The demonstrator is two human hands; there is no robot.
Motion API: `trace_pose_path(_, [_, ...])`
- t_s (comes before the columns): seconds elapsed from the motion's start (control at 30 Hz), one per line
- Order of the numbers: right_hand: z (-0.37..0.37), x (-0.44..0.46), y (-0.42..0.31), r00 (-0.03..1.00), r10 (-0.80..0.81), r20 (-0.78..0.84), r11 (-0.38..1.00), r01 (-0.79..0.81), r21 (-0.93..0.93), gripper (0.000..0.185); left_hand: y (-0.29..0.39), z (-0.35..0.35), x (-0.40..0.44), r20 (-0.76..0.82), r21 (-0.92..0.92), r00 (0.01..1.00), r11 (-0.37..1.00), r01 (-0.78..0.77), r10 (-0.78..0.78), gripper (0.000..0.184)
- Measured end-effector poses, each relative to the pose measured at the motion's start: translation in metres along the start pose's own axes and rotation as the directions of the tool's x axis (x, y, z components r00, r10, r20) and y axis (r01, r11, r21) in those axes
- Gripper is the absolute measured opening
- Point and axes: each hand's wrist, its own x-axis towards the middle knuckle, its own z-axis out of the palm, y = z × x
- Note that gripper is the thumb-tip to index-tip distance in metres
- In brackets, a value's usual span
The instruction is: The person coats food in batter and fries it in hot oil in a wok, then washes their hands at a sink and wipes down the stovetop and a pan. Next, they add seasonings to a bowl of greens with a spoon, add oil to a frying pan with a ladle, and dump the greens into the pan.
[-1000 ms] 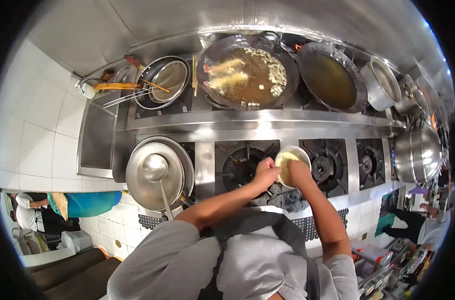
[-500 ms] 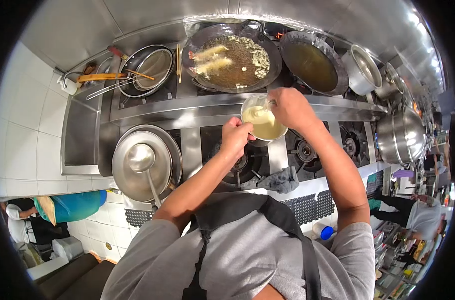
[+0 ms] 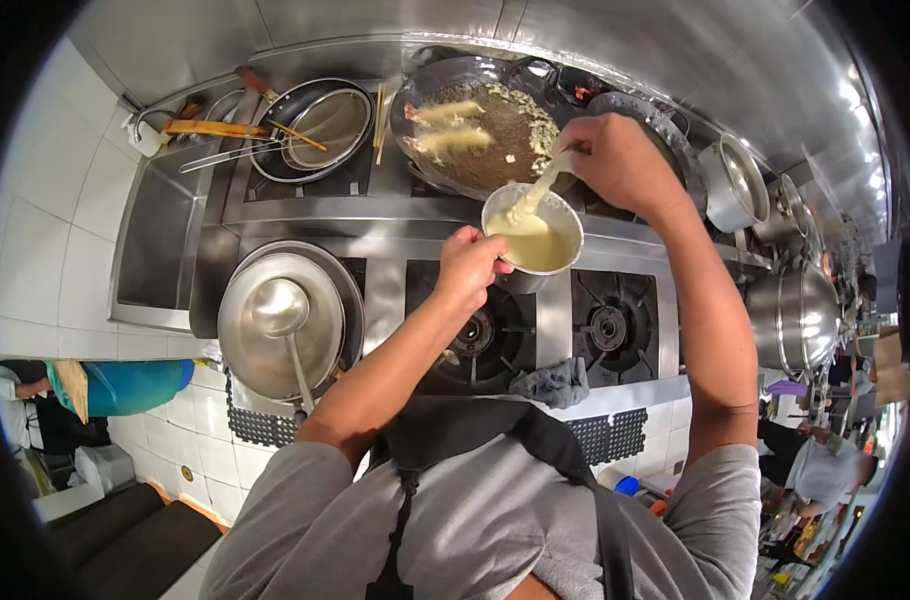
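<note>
Left hand [image 3: 467,270] in a firm, half-curled grip, right hand [image 3: 625,165] farther forward in a tight, apparently pinching grip.

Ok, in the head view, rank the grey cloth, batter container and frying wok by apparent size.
Largest to smallest:
1. Frying wok
2. Batter container, perhaps enlarged by nearness
3. Grey cloth

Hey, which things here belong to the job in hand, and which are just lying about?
In use, it seems:
cup of pale batter, in the left hand
batter-coated piece, in the right hand
wok, with two coated pieces in it

Apparently just lying about:
grey cloth
ladle
strainer
</note>
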Motion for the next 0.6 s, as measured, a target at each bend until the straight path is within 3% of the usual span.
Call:
trace_pose_path(0.1, [-0.018,0.020,0.005,0.999,0.023,-0.027,0.999,-0.022,0.041,0.021,0.008,-0.003,0.001,0.014,-0.053,1.000,0.998,0.022,-0.021,0.023])
trace_pose_path(0.33, [-0.015,0.074,0.033,0.991,0.109,-0.076,0.987,-0.117,-0.107,0.022,0.012,-0.004,-0.002,0.012,-0.116,1.000,0.993,0.028,-0.027,0.025])
trace_pose_path(0.53, [0.083,0.108,0.086,0.977,0.038,-0.208,0.965,-0.090,-0.245,0.018,0.001,-0.011,0.005,0.037,-0.089,0.998,0.995,-0.041,0.044,0.026])
trace_pose_path(0.6, [0.115,0.114,0.093,0.981,0.116,-0.153,0.971,-0.145,-0.191,0.019,0.002,-0.011,0.002,0.054,-0.114,0.995,0.990,-0.079,0.085,0.023])
